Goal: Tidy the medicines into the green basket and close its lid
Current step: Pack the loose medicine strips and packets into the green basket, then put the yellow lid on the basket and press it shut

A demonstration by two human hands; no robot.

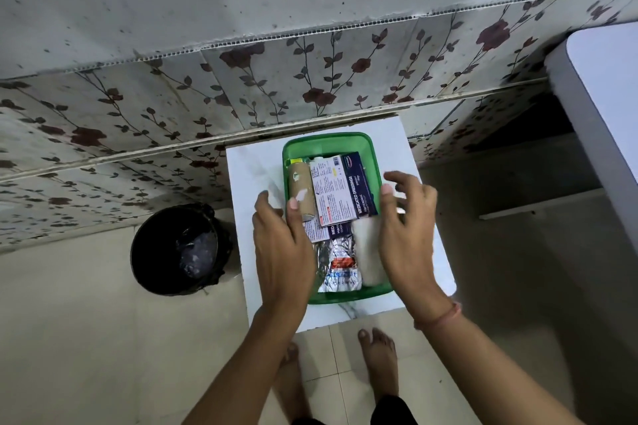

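A green basket stands open on a small white table. Inside lie a brown tape roll, a medicated dressings box, foil blister strips and a white gauze roll. My left hand rests over the basket's left rim, its thumb touching the brown roll. My right hand hovers over the right rim with fingers spread and nothing in it. No lid is visible.
A black bin with a liner stands on the floor left of the table. A floral-tiled wall runs behind it. A white counter juts in at the right. My bare feet stand before the table.
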